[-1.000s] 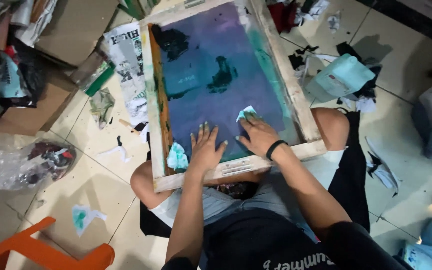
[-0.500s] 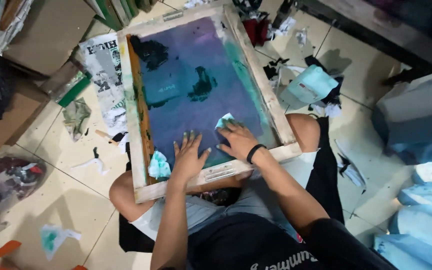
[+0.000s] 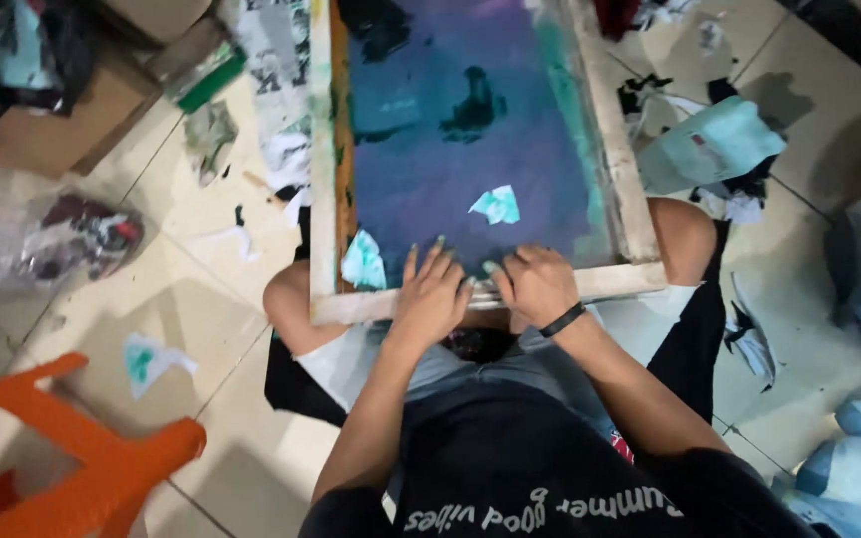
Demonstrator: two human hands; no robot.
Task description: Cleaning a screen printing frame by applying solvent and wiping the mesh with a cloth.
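Hands of a person sitting on the tiled floor (image 3: 201,329) rest together at the near edge of a big wooden frame (image 3: 323,199), which lies across the person's bare knees. The left hand (image 3: 429,299) lies flat, with the fingers spread open and pressing down where the dark purple screen (image 3: 450,169) meets the bottom bar; it grips nothing. The right hand (image 3: 535,284), with a black wristband (image 3: 561,321), is just beside it, the fingers curled down on the same edge; I cannot tell if it pinches something under the fingertips. One scrap of pale green paper (image 3: 496,204) sits on the screen a little above the right hand, and another scrap (image 3: 363,262) lies near the left bar, close to the left hand. An orange plastic stool (image 3: 72,448) stands at the person's left, and cardboard boxes (image 3: 52,130) lie farther away.
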